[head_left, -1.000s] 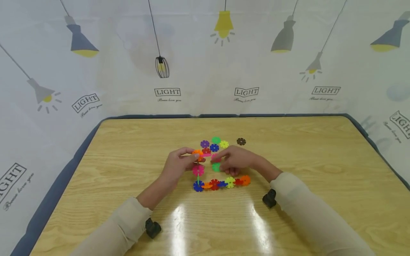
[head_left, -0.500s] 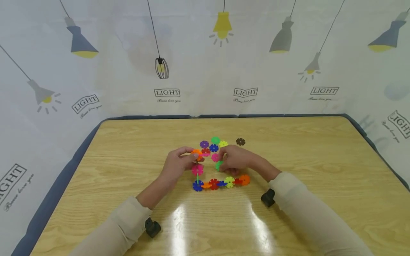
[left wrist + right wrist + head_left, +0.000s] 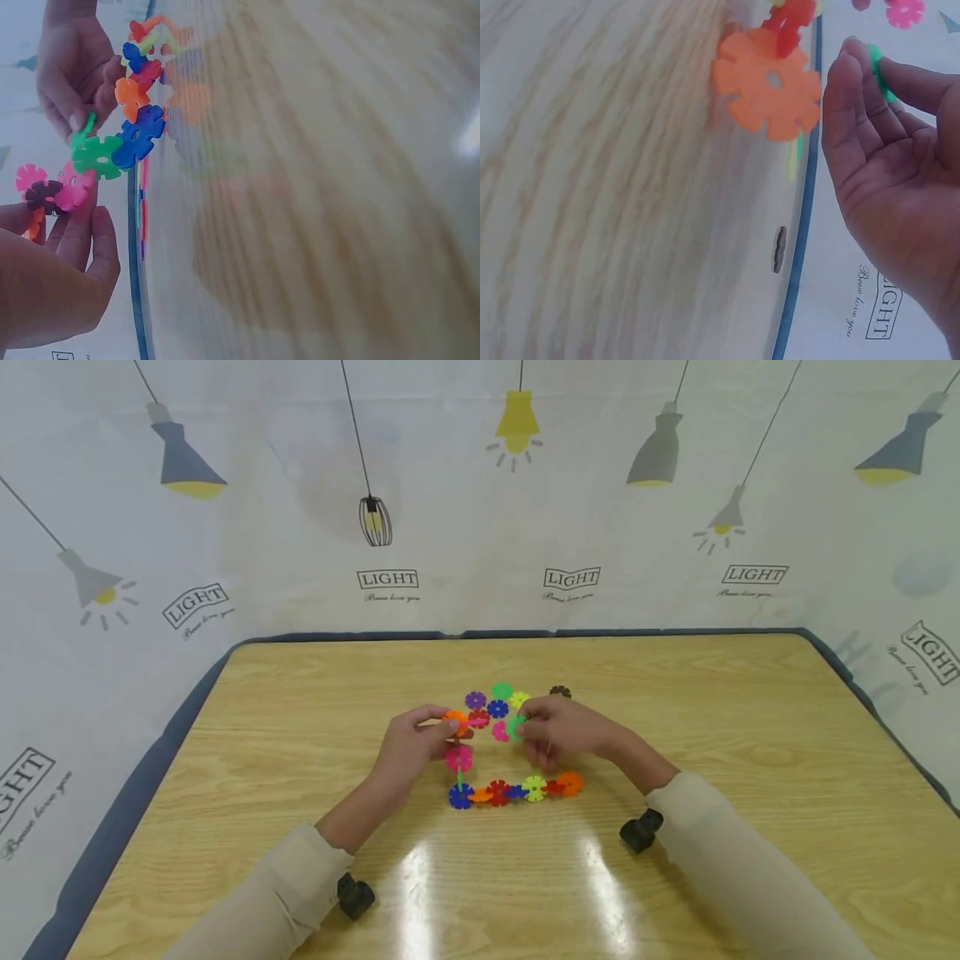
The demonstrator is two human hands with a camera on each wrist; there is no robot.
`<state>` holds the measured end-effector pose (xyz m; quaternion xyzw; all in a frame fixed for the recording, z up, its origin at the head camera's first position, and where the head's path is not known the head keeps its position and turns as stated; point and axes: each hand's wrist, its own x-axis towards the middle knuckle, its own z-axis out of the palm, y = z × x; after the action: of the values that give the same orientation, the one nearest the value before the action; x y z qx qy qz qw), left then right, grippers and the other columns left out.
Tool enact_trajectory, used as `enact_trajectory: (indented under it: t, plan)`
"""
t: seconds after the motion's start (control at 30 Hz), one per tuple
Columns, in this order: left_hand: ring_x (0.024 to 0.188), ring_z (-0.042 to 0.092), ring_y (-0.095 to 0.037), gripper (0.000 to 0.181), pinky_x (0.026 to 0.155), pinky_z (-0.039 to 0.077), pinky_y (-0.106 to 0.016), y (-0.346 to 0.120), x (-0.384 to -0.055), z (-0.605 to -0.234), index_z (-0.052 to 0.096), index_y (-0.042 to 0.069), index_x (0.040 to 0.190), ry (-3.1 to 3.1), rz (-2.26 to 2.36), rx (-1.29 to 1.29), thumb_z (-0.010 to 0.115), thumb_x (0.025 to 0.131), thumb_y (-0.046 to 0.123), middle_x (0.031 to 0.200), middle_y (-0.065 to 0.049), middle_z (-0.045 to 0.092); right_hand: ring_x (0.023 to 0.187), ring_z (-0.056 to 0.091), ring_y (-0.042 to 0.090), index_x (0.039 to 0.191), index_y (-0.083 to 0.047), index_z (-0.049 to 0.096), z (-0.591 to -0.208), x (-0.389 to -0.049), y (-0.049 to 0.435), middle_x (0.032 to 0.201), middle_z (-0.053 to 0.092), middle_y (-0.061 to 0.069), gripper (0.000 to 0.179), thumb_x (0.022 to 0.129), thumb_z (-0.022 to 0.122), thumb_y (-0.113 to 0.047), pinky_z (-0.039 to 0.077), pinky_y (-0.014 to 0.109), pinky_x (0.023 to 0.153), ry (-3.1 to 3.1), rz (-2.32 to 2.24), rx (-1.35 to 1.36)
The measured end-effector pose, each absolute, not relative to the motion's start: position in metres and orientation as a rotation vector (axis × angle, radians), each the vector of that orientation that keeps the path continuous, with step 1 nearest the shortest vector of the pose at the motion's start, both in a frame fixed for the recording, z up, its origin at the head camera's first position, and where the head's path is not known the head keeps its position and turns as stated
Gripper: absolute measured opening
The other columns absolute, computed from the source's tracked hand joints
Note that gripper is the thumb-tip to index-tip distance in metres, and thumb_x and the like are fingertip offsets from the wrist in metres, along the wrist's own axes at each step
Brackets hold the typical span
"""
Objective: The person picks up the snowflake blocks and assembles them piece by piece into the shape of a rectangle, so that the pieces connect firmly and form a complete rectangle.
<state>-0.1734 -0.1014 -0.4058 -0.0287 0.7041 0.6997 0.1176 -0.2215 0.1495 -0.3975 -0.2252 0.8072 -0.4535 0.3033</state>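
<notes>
My left hand point(image 3: 408, 747) grips the end of a chain of slotted plastic flower discs, its thumb on an orange disc point(image 3: 455, 722). From there the chain runs toward me through a pink disc point(image 3: 459, 759) to a blue disc point(image 3: 461, 796). It then turns right along the table to another orange disc point(image 3: 570, 784). In the left wrist view a dark disc point(image 3: 44, 196) and a green disc point(image 3: 100, 158) show as links too. Between thumb and fingers, my right hand point(image 3: 566, 727) pinches a loose green disc point(image 3: 882, 73), close to the chain's held end.
Beyond the hands lie several loose discs, among them a purple disc point(image 3: 476, 700), a blue disc point(image 3: 497, 708) and a yellow disc point(image 3: 519, 699). A dark brown disc point(image 3: 559, 692) is partly behind the right hand. All rest on a wooden table point(image 3: 300, 677) backed by a printed curtain.
The right hand has pinched the green disc and raised it from the table, shifting it away from me beside the loose pink disc. The left hand keeps its hold on the chain.
</notes>
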Motion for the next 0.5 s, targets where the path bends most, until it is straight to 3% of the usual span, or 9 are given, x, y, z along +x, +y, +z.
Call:
enact_trajectory:
  t: [0.13, 0.33, 0.5]
  plan:
    - [0.084, 0.072, -0.022, 0.020, 0.081, 0.058, -0.035, -0.1014, -0.1729, -0.4055, 0.064, 0.000, 0.112, 2.058, 2.046, -0.078, 0.058, 0.098, 0.014, 0.101, -0.014, 0.074, 0.061, 0.058, 0.023, 0.103, 0.008, 0.054, -0.3928, -0.2198, 0.1487, 0.082, 0.062, 0.027, 0.028, 0.104, 0.046, -0.018, 0.056, 0.040, 0.061, 2.094, -1.273, -0.585]
    - [0.082, 0.072, -0.021, 0.021, 0.080, 0.058, -0.034, -0.1014, -0.1734, -0.4050, 0.064, 0.000, 0.113, 2.054, 2.051, -0.094, 0.059, 0.098, 0.014, 0.100, -0.015, 0.074, 0.063, 0.058, 0.022, 0.102, 0.007, 0.054, -0.3890, -0.2164, 0.1443, 0.083, 0.062, 0.024, 0.030, 0.103, 0.049, -0.023, 0.055, 0.040, 0.061, 2.066, -1.340, -0.591]
    - [0.081, 0.072, -0.020, 0.022, 0.079, 0.058, -0.034, -0.1007, -0.1731, -0.4031, 0.064, 0.000, 0.113, 2.058, 2.053, -0.091, 0.061, 0.096, 0.013, 0.100, -0.016, 0.073, 0.062, 0.058, 0.025, 0.098, 0.006, 0.055, -0.3864, -0.2141, 0.1397, 0.083, 0.060, 0.030, 0.030, 0.102, 0.052, -0.024, 0.056, 0.044, 0.061, 2.060, -1.375, -0.606]
